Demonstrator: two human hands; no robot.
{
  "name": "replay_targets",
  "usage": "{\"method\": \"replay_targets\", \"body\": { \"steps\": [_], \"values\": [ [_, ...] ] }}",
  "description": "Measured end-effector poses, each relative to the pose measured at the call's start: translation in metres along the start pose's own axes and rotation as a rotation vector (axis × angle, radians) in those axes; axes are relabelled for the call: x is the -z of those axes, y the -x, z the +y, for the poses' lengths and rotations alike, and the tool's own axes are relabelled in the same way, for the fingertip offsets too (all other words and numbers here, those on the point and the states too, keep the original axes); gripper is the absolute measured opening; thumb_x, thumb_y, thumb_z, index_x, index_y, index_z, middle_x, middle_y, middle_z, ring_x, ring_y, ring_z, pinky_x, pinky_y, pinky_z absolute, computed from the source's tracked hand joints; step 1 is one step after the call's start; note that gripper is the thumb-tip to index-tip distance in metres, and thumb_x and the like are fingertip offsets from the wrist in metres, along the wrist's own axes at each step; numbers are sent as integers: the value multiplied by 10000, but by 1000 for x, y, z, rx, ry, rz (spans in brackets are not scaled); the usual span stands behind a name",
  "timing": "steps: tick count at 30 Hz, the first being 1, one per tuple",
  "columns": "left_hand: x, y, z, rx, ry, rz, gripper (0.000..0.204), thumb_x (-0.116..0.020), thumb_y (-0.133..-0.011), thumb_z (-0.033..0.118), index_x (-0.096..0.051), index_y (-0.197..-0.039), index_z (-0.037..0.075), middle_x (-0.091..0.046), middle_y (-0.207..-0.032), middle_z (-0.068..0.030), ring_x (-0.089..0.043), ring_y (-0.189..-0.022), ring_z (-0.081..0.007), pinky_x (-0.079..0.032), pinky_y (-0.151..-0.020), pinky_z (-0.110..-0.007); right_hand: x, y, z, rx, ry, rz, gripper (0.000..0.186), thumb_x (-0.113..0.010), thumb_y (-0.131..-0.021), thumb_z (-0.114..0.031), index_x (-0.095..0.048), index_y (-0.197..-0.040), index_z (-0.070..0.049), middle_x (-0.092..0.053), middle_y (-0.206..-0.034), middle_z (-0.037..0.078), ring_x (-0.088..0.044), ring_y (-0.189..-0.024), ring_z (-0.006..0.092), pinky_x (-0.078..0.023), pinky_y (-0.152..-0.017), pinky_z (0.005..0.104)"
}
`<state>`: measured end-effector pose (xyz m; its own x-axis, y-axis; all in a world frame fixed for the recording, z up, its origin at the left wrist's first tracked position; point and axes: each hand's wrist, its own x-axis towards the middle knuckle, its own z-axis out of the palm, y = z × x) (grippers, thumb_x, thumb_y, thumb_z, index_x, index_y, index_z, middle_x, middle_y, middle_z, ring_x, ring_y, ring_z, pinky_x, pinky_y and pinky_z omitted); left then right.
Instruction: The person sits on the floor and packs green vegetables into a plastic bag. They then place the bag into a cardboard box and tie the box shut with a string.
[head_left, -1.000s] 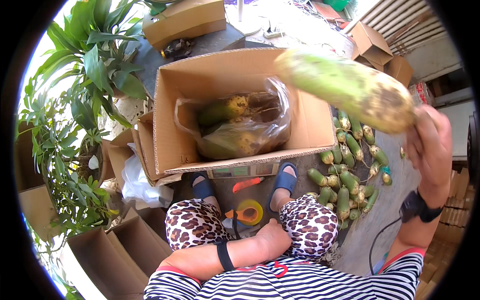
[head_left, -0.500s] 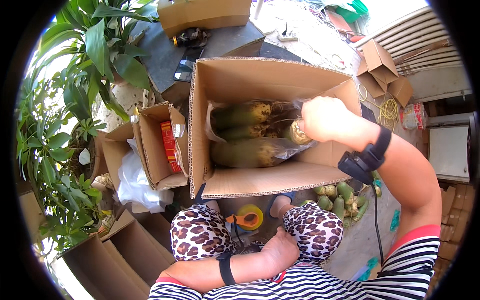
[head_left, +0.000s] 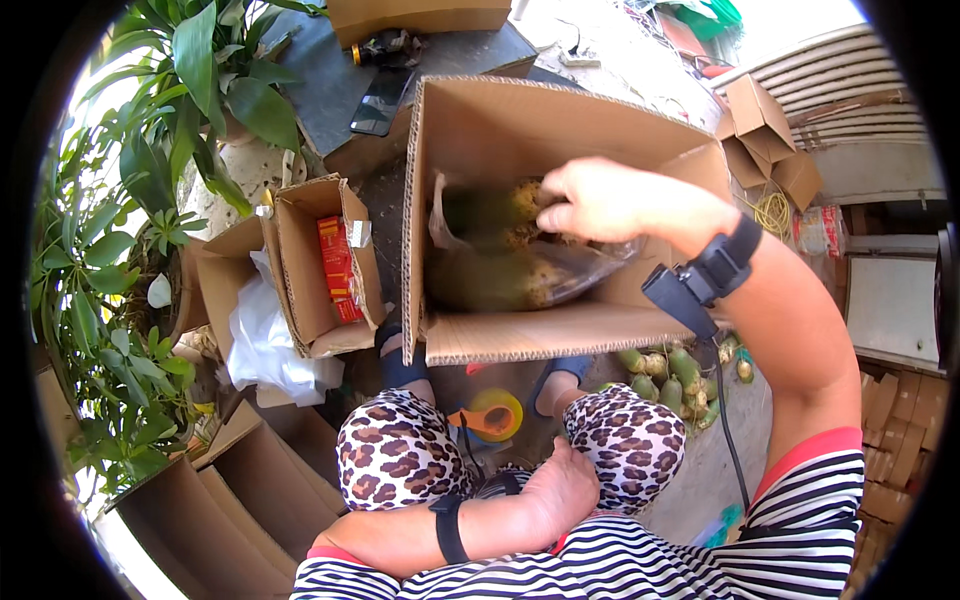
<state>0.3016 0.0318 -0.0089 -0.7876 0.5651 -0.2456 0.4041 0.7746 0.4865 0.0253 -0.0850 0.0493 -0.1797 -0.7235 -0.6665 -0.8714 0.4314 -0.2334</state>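
Note:
My right hand (head_left: 570, 200) reaches into a large cardboard box (head_left: 565, 338), fingers curled against long green radishes (head_left: 485, 270) with mottled pale ends. The radishes lie in a clear plastic bag (head_left: 600, 272); exactly what the fingers grip is hidden. My left hand (head_left: 568, 485) rests at my lap between my patterned knees, loosely closed, its contents out of sight. Beneath the box, smaller green radishes (head_left: 685, 370) lie on the floor, beside a yellow round object with an orange item (head_left: 490, 420) on it.
Left stand a small box with red packets (head_left: 335, 265), white bags (head_left: 260, 340), plants (head_left: 195, 70) and open cartons (head_left: 240, 490). Behind are a dark slab with a phone (head_left: 380, 100) and a brown box (head_left: 420, 15). More cartons (head_left: 755, 120) and yellow cord (head_left: 770, 215) sit at right.
My right hand carried a big radish down into the box and has since moved further left inside it. My left hand stays at my lap. The view has shifted slightly.

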Motion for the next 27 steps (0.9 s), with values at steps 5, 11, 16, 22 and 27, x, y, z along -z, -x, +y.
{"method": "replay_targets", "body": {
  "steps": [5,11,16,22,27],
  "values": [
    [-12,-2,12,-26,-14,-1,275,-519,-873,153,-671,-1041,-3,-666,-975,-131,-624,-961,-278,-446,-935,-468,9,82,-20,240,-439,491,322,-604,-894,-204,-638,-1070,63,-692,-887,153,-674,-723,188,-536,-700,314],
    [-41,-16,24,-20,-33,-138,247,-537,-862,190,-710,-985,64,-683,-967,-87,-628,-929,-227,-429,-843,-414,-60,184,-17,622,-963,975,318,-397,-1006,-139,-577,-1162,72,-646,-1061,145,-555,-685,100,-445,-648,248],
    [-76,-32,25,-69,-18,-243,221,-537,-861,203,-729,-918,109,-699,-904,-40,-632,-906,-211,-418,-763,-366,-148,171,28,865,-1621,1221,264,-458,-993,-170,-597,-1129,8,-662,-961,95,-495,-629,121,-409,-652,294],
    [-107,-55,25,-2,157,-364,307,-548,-890,321,-719,-932,69,-698,-942,-106,-636,-973,-274,-442,-858,-398,-213,121,132,428,-2092,1287,171,-542,-944,-169,-609,-1015,-29,-634,-828,70,-575,-682,176,-464,-643,344],
    [-115,-76,30,68,179,-379,360,-549,-875,345,-706,-949,29,-685,-956,-156,-643,-963,-322,-481,-852,-420,-217,119,156,149,-2184,1374,112,-555,-918,-222,-599,-898,-121,-619,-714,2,-566,-586,135,-451,-529,302]
  ]
}}
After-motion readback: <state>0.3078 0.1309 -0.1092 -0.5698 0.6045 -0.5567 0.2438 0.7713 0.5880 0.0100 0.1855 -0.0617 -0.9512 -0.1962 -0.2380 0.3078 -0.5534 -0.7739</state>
